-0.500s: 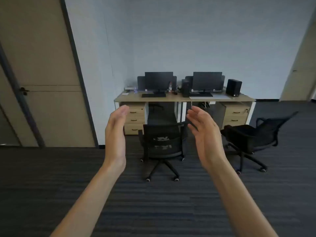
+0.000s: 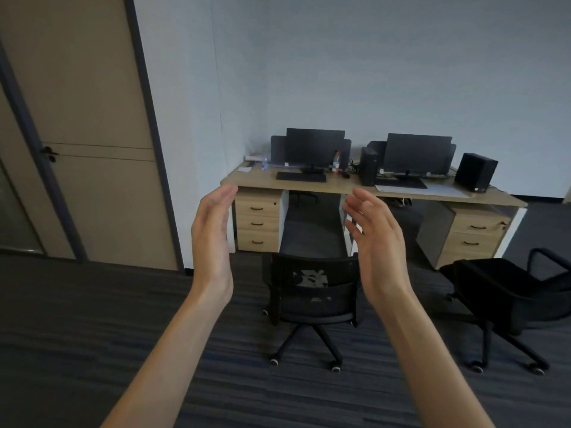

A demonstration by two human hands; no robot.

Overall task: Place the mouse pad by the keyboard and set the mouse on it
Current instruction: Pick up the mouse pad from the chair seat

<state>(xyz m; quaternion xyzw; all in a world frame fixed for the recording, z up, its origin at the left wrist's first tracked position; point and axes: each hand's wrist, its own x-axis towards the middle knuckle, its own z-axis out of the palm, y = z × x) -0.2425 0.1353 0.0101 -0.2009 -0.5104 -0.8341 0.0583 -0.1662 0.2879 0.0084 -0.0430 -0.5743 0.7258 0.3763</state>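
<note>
A long wooden desk (image 2: pixel 340 189) stands against the far wall, some way off. A black keyboard (image 2: pixel 301 177) lies on it before the left monitor (image 2: pixel 315 148). A small dark mouse (image 2: pixel 346 175) sits to the keyboard's right. A second keyboard (image 2: pixel 401 183) lies before the right monitor (image 2: pixel 418 153), with a pale flat sheet (image 2: pixel 438 190), perhaps the mouse pad, under and beside it. My left hand (image 2: pixel 213 233) and my right hand (image 2: pixel 375 239) are raised in front of me, palms facing each other, fingers apart, holding nothing.
Two black office chairs (image 2: pixel 312 299) (image 2: pixel 506 291) stand on the dark carpet between me and the desk. Drawer units (image 2: pixel 258 223) (image 2: pixel 472 236) sit under it. A computer tower (image 2: pixel 368 166), a black box (image 2: pixel 475 172) and a bottle (image 2: pixel 336 162) are on top. A door (image 2: pixel 80 131) is at left.
The view has drawn a little closer to the desk and shifted left. Both hands stay raised and empty.
</note>
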